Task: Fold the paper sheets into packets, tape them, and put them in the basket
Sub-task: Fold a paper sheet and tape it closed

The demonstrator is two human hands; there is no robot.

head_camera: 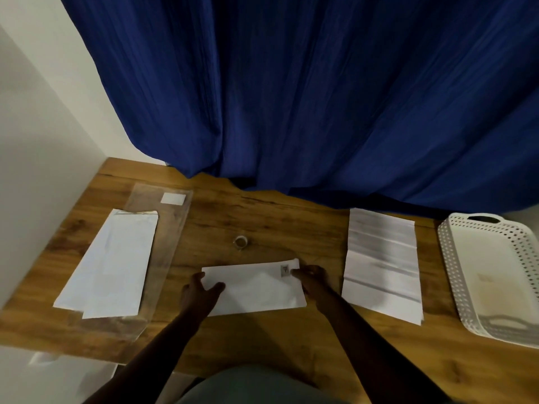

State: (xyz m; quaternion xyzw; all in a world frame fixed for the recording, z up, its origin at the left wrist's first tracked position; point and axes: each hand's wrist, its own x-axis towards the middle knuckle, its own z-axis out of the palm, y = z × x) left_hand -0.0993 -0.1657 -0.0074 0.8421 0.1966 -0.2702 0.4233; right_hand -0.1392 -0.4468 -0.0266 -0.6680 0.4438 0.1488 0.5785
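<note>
A folded white paper packet (256, 287) lies flat on the wooden table (262, 217) straight in front of me. My left hand (199, 293) rests on its left end, thumb on top and fingers at the edge. My right hand (310, 279) presses on its right end beside a small grey mark. A small roll of clear tape (240, 242) stands just behind the packet. At the far right sits a white perforated basket (449, 249) with one packet inside it.
White paper sheets (113, 266) lie on a clear plastic sleeve (172, 228) at the left. A creased, unfolded sheet (382, 263) lies between the packet and the basket. A blue curtain (291, 97) hangs over the table's back edge. A white wall stands at the left.
</note>
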